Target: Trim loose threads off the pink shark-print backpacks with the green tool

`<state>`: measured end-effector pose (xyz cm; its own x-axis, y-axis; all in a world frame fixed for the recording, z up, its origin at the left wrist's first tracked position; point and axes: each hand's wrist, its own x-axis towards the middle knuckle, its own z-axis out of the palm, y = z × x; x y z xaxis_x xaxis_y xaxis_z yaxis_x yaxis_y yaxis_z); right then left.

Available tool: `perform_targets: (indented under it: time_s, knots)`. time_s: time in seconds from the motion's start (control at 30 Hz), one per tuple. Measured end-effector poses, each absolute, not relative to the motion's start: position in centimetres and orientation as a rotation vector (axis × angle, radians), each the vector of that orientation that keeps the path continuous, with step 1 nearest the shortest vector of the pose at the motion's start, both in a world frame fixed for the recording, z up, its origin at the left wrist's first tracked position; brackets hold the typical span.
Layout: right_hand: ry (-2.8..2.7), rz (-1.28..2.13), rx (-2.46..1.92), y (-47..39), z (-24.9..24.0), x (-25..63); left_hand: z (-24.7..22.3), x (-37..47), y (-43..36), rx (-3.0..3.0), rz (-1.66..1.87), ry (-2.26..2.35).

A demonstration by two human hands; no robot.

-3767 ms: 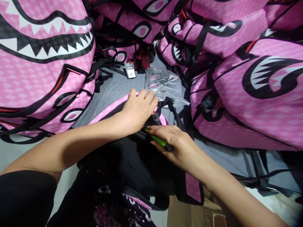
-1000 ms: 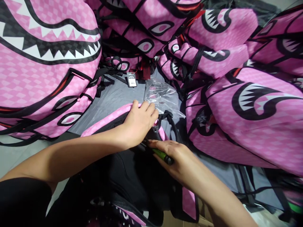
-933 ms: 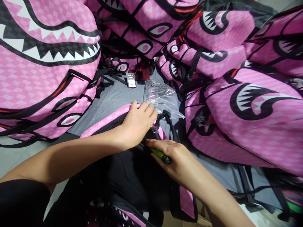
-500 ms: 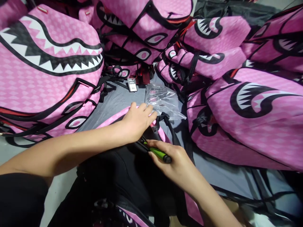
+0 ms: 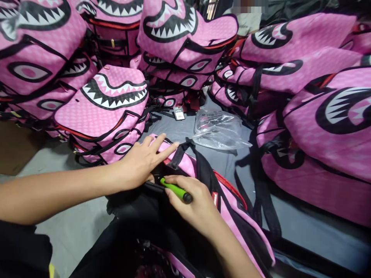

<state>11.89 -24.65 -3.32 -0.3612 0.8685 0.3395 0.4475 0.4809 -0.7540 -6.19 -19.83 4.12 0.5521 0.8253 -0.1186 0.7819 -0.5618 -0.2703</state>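
At the near edge of the tabletop [image 5: 162, 124], the bag [image 5: 174, 218] lay beneath the left grip [image 5: 138, 162], which touched it, fingers widely spread; the right grip [image 5: 193, 197] held a green tool [image 5: 175, 189].

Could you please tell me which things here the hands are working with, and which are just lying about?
In use:
- Pink-and-black backpack under both hands
- Green-handled tool, tip hidden, in the right hand
- Left hand, fingers spread on the backpack

Apparently lying about, untouched:
- Stacked shark-mouth backpacks
- Clear plastic bag
- Hang tag
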Motion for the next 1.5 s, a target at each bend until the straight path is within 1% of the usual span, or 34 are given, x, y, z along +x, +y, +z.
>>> perform_targets:
  time_s: [0.1, 0.17, 0.3, 0.43, 0.67, 0.87, 1.03, 1.1, 1.17, 1.2, 1.27, 1.37, 1.5]
  knots:
    - [-2.110, 0.721, -1.027, -24.6, -3.8, 10.0, 2.2, -8.6, -21.0, -2.549, 0.330, -1.526]
    - [-2.181, 0.743, -1.070, -24.1, -3.9, 8.8, 0.8, -9.9, -20.3, -2.540, 0.342, -1.579]
    - [-2.314, 0.842, -1.175, -23.1, -3.7, 7.8, -0.9, -11.5, -17.3, -2.679, 0.318, -1.452]
    - [-2.363, 0.855, -1.243, -22.6, -3.6, 8.0, -1.3, -12.0, -15.6, -2.789, 0.271, -1.342]
    - [-2.275, 0.939, -1.279, -21.6, -4.5, 7.3, -2.1, -12.6, -16.4, -2.750, 0.200, -1.446]
    - [-2.288, 0.907, -1.314, -21.0, -5.1, 6.9, -2.9, -11.5, -15.9, -2.576, 0.273, -1.534]
    - [-2.165, 1.004, -1.307, -20.0, -5.3, 7.3, -3.4, -12.4, -15.6, -2.696, 0.129, -1.485]
    - [-2.122, 1.032, -1.282, -19.7, -5.3, 7.6, -3.4, -13.1, -15.8, -2.701, 0.026, -1.654]
    - [-2.105, 1.039, -1.251, -19.5, -5.5, 7.9, -3.3, -13.6, -15.9, -2.632, -0.025, -1.944]
    - [-2.099, 1.035, -1.233, -19.6, -5.6, 8.0, -3.2, -13.7, -16.0, -2.600, -0.014, -2.066]
    - [-2.083, 1.006, -1.198, -19.8, -5.9, 8.3, -3.0, -13.6, -16.0, -2.616, 0.055, -2.158]
    - [-2.040, 0.929, -1.152, -20.5, -6.1, 8.8, -2.5, -12.3, -16.0, -2.664, 0.128, -2.062]
    - [-1.908, 0.866, -1.192, -22.0, -5.8, 9.2, -1.6, -9.2, -15.7, -2.710, 0.065, -1.790]
